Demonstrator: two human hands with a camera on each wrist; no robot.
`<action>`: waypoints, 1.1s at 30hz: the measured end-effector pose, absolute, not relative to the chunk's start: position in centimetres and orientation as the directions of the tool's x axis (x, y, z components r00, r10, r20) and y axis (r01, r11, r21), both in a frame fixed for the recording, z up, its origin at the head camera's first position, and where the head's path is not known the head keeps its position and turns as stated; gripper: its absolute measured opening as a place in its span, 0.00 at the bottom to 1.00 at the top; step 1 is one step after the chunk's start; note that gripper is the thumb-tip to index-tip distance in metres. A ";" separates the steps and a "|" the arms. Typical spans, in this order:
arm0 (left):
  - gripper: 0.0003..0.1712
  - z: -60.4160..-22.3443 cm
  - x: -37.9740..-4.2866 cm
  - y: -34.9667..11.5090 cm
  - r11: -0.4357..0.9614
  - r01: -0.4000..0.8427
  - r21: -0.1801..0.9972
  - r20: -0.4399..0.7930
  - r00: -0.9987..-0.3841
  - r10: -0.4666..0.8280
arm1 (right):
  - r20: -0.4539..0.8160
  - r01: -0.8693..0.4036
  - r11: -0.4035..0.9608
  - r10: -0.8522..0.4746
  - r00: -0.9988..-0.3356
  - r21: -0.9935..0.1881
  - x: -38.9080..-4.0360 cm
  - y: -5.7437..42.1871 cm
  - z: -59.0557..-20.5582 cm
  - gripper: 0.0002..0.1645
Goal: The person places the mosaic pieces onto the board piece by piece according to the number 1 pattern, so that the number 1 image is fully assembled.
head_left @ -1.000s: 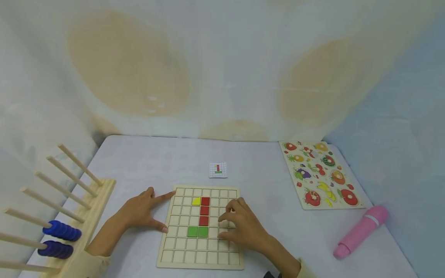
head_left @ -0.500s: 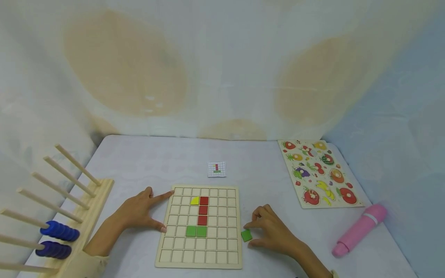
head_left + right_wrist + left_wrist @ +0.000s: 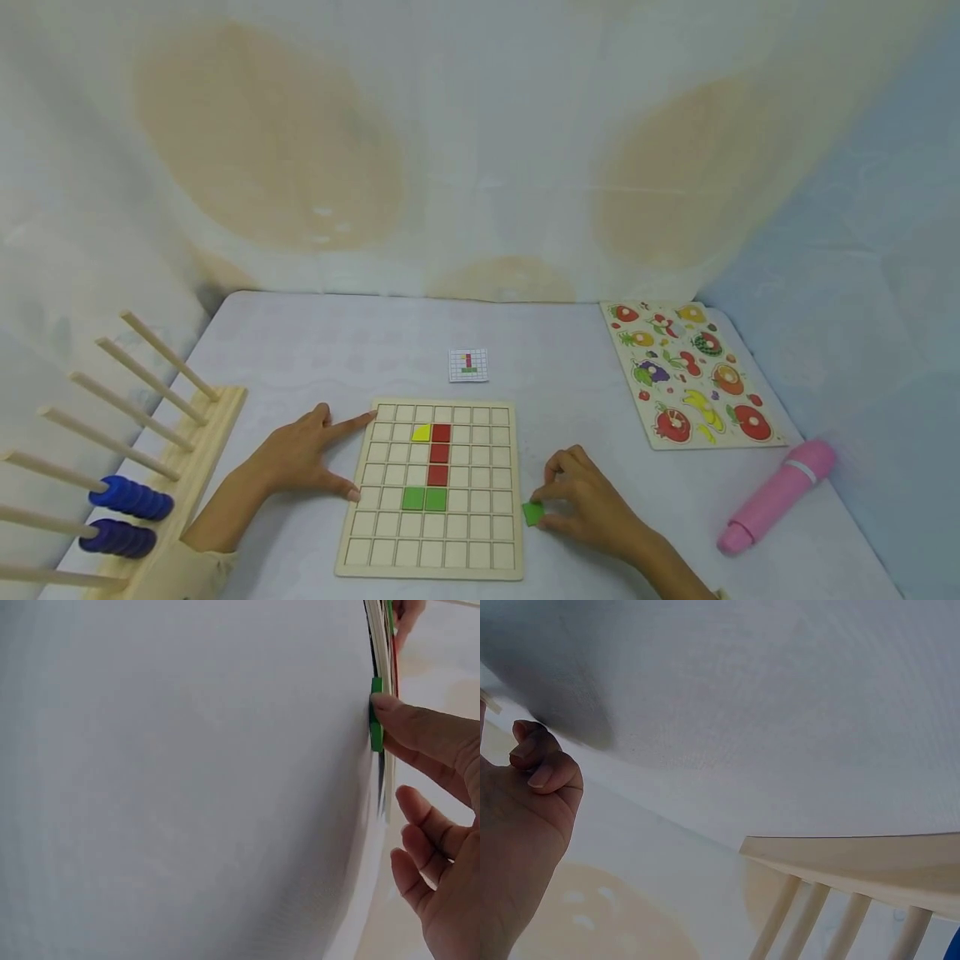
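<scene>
A wooden grid board (image 3: 360, 533) lies on the table. In its cells sit three red square tiles (image 3: 438, 453) in a column, a yellow tile (image 3: 422, 432) with a rounded corner beside the top one, and two green tiles (image 3: 413, 498) below. My left hand (image 3: 303, 450) steadies the board's left edge with stretched index finger and thumb; its other fingers curl in the left wrist view. Just off the board's right edge, my right hand (image 3: 588, 504) pinches a loose green square tile (image 3: 533, 513) between thumb and index finger, close over the tabletop.
A small printed card (image 3: 468, 366) showing a coloured grid lies behind the board. On the left stands a wooden peg rack (image 3: 217, 417) with blue rings (image 3: 131, 497). A fruit puzzle board (image 3: 690, 383) and a pink cylindrical object (image 3: 776, 500) lie at the right.
My right hand has moved right, off the board's right half to the table beside it, where a green tile now shows in its fingers. The left hand stays at the board's edge.
</scene>
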State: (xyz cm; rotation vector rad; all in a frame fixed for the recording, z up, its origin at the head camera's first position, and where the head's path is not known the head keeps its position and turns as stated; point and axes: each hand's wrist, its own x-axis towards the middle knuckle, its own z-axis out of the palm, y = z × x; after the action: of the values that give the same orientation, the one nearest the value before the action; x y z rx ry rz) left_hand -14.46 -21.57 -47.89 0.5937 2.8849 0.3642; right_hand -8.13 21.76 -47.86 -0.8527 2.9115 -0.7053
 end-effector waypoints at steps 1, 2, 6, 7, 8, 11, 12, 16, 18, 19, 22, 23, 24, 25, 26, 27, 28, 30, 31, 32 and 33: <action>0.66 -47.9 -14.5 -21.5 0.891 0.365 0.271 -0.119 -0.905 0.407 | 0.122 -0.524 0.742 -0.526 -0.842 -0.418 -8.0 21.7 -47.9 0.13; 0.66 -47.8 -14.5 -21.5 0.891 0.366 0.269 -0.119 -0.905 0.408 | 0.144 -0.541 0.737 -0.533 -0.834 -0.405 -8.0 21.7 -47.9 0.13; 0.66 -47.8 -14.5 -21.4 0.890 0.366 0.271 -0.120 -0.905 0.409 | 0.252 -0.620 0.706 -0.567 -0.784 -0.342 -7.9 21.6 -48.1 0.13; 0.66 -47.8 -14.5 -21.4 0.890 0.366 0.271 -0.121 -0.905 0.409 | 0.279 -0.636 0.697 -0.572 -0.771 -0.331 -8.0 21.6 -48.1 0.13; 0.66 -47.8 -14.5 -21.4 0.890 0.365 0.271 -0.122 -0.905 0.408 | 0.300 -0.648 0.688 -0.575 -0.762 -0.326 -8.0 21.5 -48.1 0.13; 0.66 -47.8 -14.6 -21.3 0.890 0.364 0.274 -0.121 -0.905 0.407 | 0.350 -0.676 0.658 -0.580 -0.736 -0.332 -8.3 20.8 -47.9 0.13; 0.66 -47.8 -14.6 -21.3 0.890 0.365 0.274 -0.120 -0.905 0.408 | 0.360 -0.684 0.648 -0.583 -0.728 -0.335 -8.4 20.5 -47.8 0.12; 0.66 -48.0 -14.8 -21.2 0.889 0.364 0.277 -0.118 -0.906 0.408 | 0.361 -0.698 0.625 -0.597 -0.716 -0.349 -8.9 19.1 -47.2 0.12; 0.66 -48.1 -14.8 -21.2 0.890 0.361 0.279 -0.121 -0.906 0.405 | 0.350 -0.699 0.626 -0.605 -0.715 -0.346 -9.1 18.4 -47.0 0.11; 0.66 -48.1 -14.8 -21.1 0.890 0.361 0.279 -0.121 -0.906 0.405 | 0.344 -0.699 0.626 -0.608 -0.715 -0.345 -9.2 18.1 -46.9 0.11; 0.66 -48.2 -14.9 -21.0 0.890 0.359 0.281 -0.124 -0.906 0.404 | 0.344 -0.707 0.621 -0.618 -0.707 -0.337 -9.6 17.2 -46.6 0.12; 0.66 -48.2 -14.9 -20.9 0.890 0.358 0.281 -0.124 -0.906 0.404 | 0.346 -0.711 0.617 -0.621 -0.703 -0.337 -9.7 17.0 -46.5 0.12; 0.66 -48.2 -14.8 -20.9 0.890 0.359 0.281 -0.124 -0.906 0.404 | 0.347 -0.713 0.616 -0.623 -0.701 -0.335 -9.7 16.7 -46.4 0.13; 0.66 -48.2 -14.8 -20.8 0.890 0.359 0.280 -0.121 -0.907 0.404 | 0.348 -0.716 0.612 -0.626 -0.698 -0.336 -9.8 16.5 -46.4 0.13; 0.66 -48.2 -14.8 -20.8 0.891 0.358 0.279 -0.120 -0.907 0.403 | 0.350 -0.720 0.608 -0.629 -0.694 -0.335 -9.8 16.4 -46.3 0.13; 0.66 -48.1 -14.8 -20.8 0.891 0.359 0.278 -0.119 -0.908 0.403 | 0.349 -0.722 0.605 -0.632 -0.692 -0.335 -9.8 16.2 -46.3 0.13; 0.66 -48.1 -14.8 -20.8 0.892 0.358 0.276 -0.119 -0.908 0.402 | 0.348 -0.724 0.605 -0.634 -0.690 -0.332 -9.9 16.0 -46.3 0.12; 0.66 -48.1 -14.8 -20.9 0.891 0.360 0.275 -0.118 -0.908 0.403 | 0.351 -0.728 0.604 -0.638 -0.685 -0.324 -9.9 15.6 -46.5 0.12; 0.66 -48.1 -14.8 -20.9 0.891 0.361 0.275 -0.117 -0.907 0.404 | 0.354 -0.732 0.600 -0.641 -0.681 -0.322 -9.9 15.4 -46.5 0.12; 0.66 -48.1 -14.8 -20.9 0.891 0.362 0.273 -0.116 -0.907 0.404 | 0.357 -0.735 0.599 -0.643 -0.678 -0.317 -10.0 15.2 -46.6 0.12; 0.67 -48.0 -14.8 -20.9 0.890 0.362 0.275 -0.116 -0.907 0.405 | 0.359 -0.737 0.599 -0.644 -0.676 -0.313 -10.0 15.0 -46.7 0.12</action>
State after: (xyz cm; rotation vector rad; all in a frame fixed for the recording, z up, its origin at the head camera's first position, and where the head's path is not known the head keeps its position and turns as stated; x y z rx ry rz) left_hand -14.77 -20.86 -48.03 0.5907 2.8871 0.3716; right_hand -9.96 15.01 -46.73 -1.3097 2.9927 -0.7492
